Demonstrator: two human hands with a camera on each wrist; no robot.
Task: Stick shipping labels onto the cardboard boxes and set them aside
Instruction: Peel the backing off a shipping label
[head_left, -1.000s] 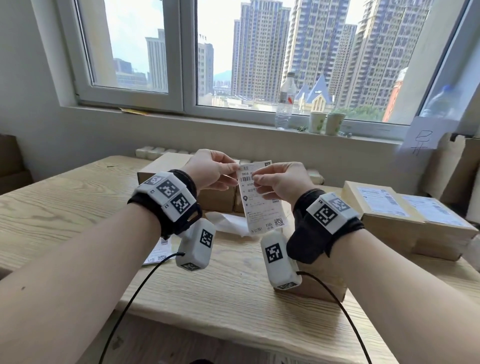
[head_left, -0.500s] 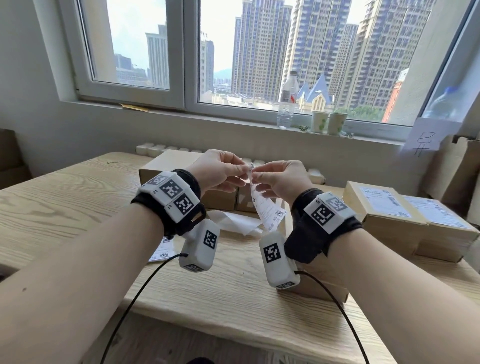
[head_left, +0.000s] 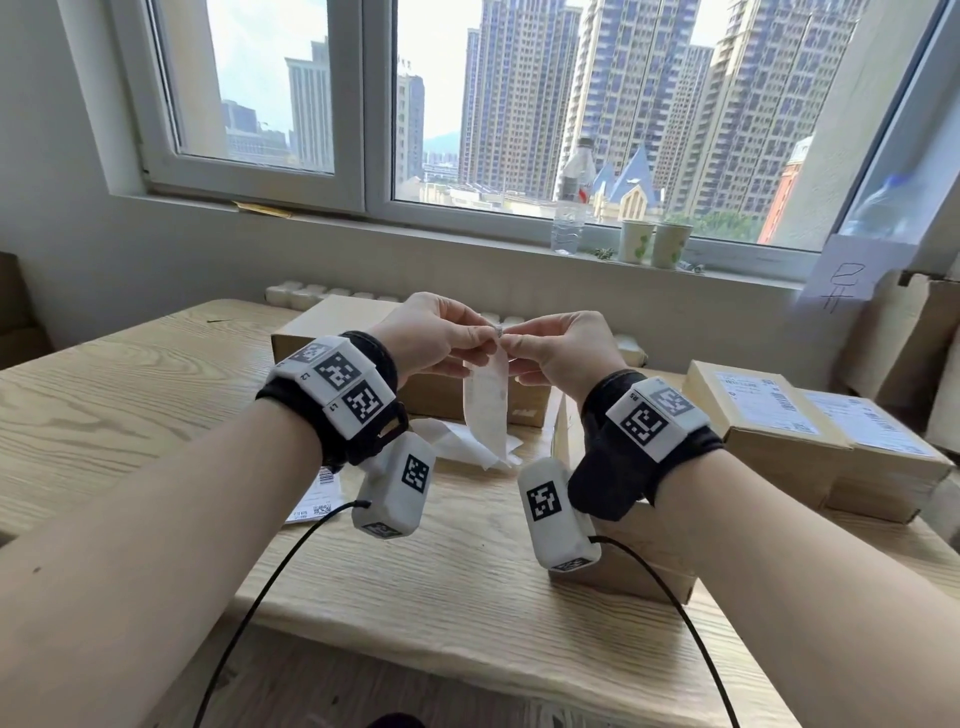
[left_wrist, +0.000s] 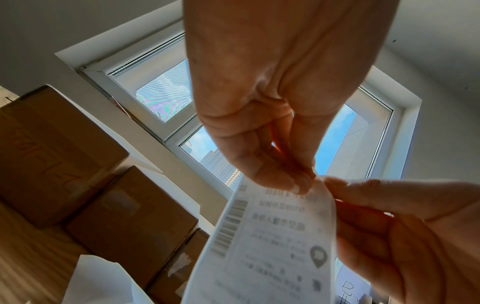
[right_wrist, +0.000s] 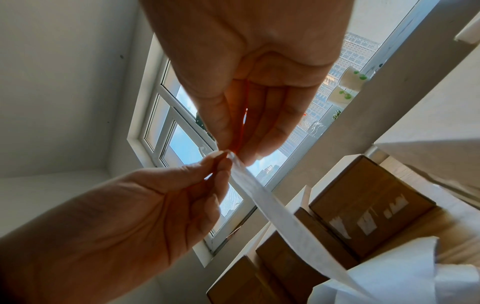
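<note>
A white shipping label (head_left: 487, 405) hangs in the air above the wooden table, its top edge pinched by both hands. My left hand (head_left: 441, 338) and right hand (head_left: 558, 345) meet fingertip to fingertip at that top corner. In the left wrist view the label (left_wrist: 270, 242) shows its printed face with a barcode; in the right wrist view the label (right_wrist: 280, 214) shows its blank back. An unlabelled cardboard box (head_left: 332, 332) lies behind the hands. Another box (head_left: 639, 561) sits under my right wrist, mostly hidden. Two labelled boxes (head_left: 769, 415) lie at the right.
Crumpled white backing paper (head_left: 452, 441) lies on the table (head_left: 130, 395) below the label. A loose label sheet (head_left: 317, 499) lies under my left forearm. A water bottle (head_left: 571, 202) and two paper cups (head_left: 654, 241) stand on the window sill. Flattened cardboard (head_left: 904, 343) leans at far right.
The label has turned from facing me, printed side out, to nearly edge-on with its blank back showing. Both hands have drawn closer together and now pinch the same top corner.
</note>
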